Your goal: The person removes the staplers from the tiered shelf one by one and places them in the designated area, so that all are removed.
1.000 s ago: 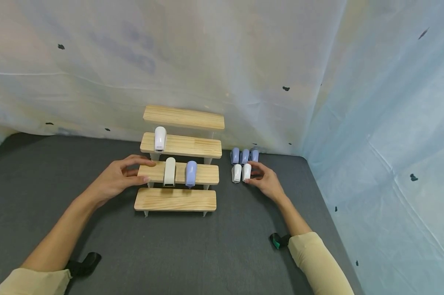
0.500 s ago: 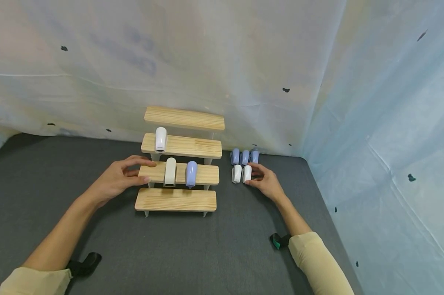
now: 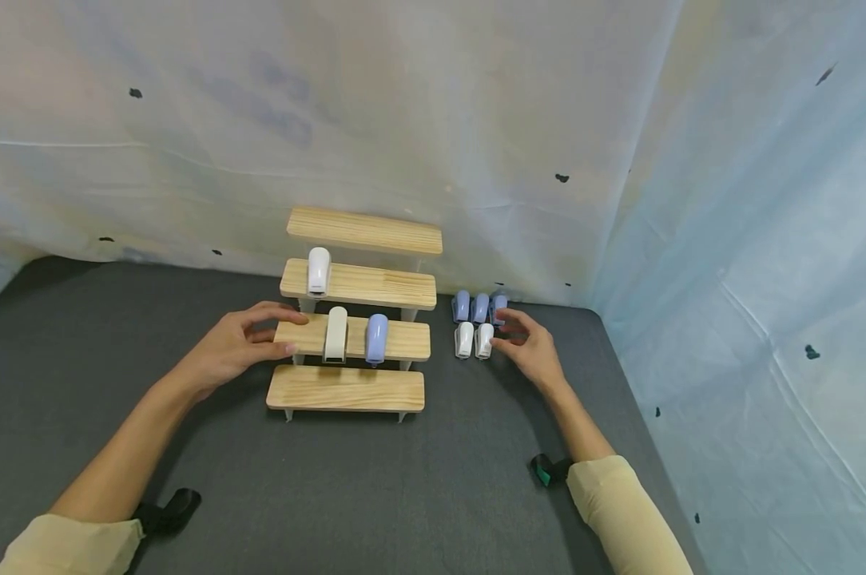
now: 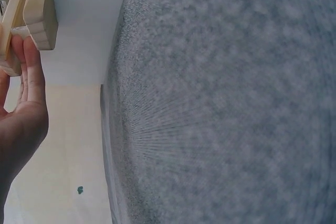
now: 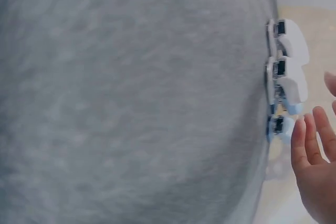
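Note:
My left hand pinches the left end of a shelf on the four-tier wooden stand, thumb in front and fingers on top; the left wrist view shows fingertips at the wood's edge. That shelf carries a cream stapler and a blue stapler. One tier higher stands a white stapler. My right hand hovers with parted fingers just right of a small white stapler, holding nothing. Another white stapler stands beside it, and several blue staplers form a row behind.
Dark grey cloth covers the table. A pale fabric backdrop rises close behind the stand and staplers, and a light blue sheet closes off the right side. Black straps circle both wrists.
My right hand has let go of the right-hand white stapler and drawn slightly to the right, fingers parting. The left hand keeps its grip on the shelf; the head view has shifted a little.

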### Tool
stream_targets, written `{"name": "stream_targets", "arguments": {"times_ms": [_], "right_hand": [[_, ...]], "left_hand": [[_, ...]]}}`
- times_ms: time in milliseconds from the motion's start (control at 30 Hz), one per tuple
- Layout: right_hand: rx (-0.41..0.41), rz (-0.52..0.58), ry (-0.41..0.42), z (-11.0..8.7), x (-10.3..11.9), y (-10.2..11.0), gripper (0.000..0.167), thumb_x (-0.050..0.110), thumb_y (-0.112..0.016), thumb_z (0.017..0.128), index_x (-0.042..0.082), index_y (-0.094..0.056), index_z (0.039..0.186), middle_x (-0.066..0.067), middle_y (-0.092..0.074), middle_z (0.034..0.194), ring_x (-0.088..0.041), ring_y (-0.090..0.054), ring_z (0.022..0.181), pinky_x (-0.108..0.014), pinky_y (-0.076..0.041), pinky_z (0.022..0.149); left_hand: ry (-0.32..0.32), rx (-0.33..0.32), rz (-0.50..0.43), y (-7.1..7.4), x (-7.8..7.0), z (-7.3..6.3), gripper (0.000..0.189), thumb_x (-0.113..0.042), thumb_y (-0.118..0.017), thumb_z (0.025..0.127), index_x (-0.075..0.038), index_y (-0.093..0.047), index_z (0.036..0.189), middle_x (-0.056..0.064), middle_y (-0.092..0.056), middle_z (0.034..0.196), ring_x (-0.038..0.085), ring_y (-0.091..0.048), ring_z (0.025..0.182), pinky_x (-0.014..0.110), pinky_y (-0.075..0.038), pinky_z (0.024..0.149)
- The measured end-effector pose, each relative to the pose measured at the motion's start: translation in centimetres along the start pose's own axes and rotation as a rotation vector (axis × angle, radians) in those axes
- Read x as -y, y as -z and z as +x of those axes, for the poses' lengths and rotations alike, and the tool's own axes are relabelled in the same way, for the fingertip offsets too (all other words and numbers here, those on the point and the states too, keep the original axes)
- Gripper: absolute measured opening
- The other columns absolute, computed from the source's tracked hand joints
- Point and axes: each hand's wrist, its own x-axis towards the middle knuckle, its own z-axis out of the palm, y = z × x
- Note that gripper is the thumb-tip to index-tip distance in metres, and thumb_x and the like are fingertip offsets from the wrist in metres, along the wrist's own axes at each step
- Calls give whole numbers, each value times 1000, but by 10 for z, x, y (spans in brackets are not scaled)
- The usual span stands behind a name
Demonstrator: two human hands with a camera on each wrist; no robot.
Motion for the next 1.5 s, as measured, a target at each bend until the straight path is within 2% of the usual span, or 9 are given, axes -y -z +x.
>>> {"name": "stream_targets", "arguments": {"times_ms": [200,267,367,533,700,967,1133,1333,1500], "right_hand": [[-60,52,79,0,26,6,47,-1,-76,86,-3,-60,131,-21,-62,127,-46,-59,110,-30,-55,85],[-62,76,102,-1,40,8,46,-4,-75,86,-5,-60,130,-24,-62,126,-49,-58,109,-30,-55,85],[-57,79,117,-3,60,10,45,-5,-74,86,-6,-60,129,-24,-62,125,-43,-59,108,-33,-55,86],[-41,63,158,-4,76,10,45,-4,-72,88,-6,-59,130,-22,-62,126,-33,-61,108,-33,-54,88],[-22,78,226,-3,90,9,45,-5,-71,88,-5,-58,131,-26,-60,126,-36,-61,107,-28,-53,87],[18,135,297,3,112,2,45,-10,-70,86,-12,-57,129,-29,-59,125,-35,-61,104,-55,-51,89],[33,128,315,5,123,-4,46,-11,-71,85,-12,-57,129,-29,-60,125,-33,-61,103,-53,-52,88],[77,167,320,8,136,-11,47,-11,-70,86,-12,-55,131,-30,-58,126,-48,-57,106,-58,-50,89],[115,181,311,11,146,-17,48,-10,-70,87,-10,-55,132,-29,-58,127,-49,-58,109,-51,-52,89]], "left_hand": [[-2,-7,-7,-1,-3,0,46,-25,-74,92,-8,-61,133,14,-37,149,40,-31,141,66,-28,109],[-1,-8,-5,-1,-3,0,46,-25,-75,92,-8,-61,133,14,-37,149,40,-31,141,66,-28,109],[-6,-6,-5,-1,-1,0,47,-25,-75,92,-8,-61,133,14,-37,149,39,-30,141,65,-28,109],[-2,2,-15,-1,0,0,48,-26,-74,92,-8,-60,133,13,-36,150,40,-36,138,64,-30,109],[6,4,-14,-2,-1,0,49,-28,-74,92,-8,-60,134,13,-35,150,41,-41,134,61,-34,107],[3,6,-22,0,-1,0,47,-27,-74,92,-8,-60,133,13,-36,150,41,-36,138,65,-29,109],[1,5,-18,0,-1,0,48,-27,-75,92,-8,-60,133,13,-36,149,40,-34,139,65,-29,109],[-7,1,-5,0,0,1,47,-27,-75,92,-8,-61,133,13,-38,148,38,-31,140,64,-28,110],[2,0,-4,-1,-1,1,48,-28,-75,91,-8,-61,133,13,-38,147,39,-31,140,65,-29,109]]}}
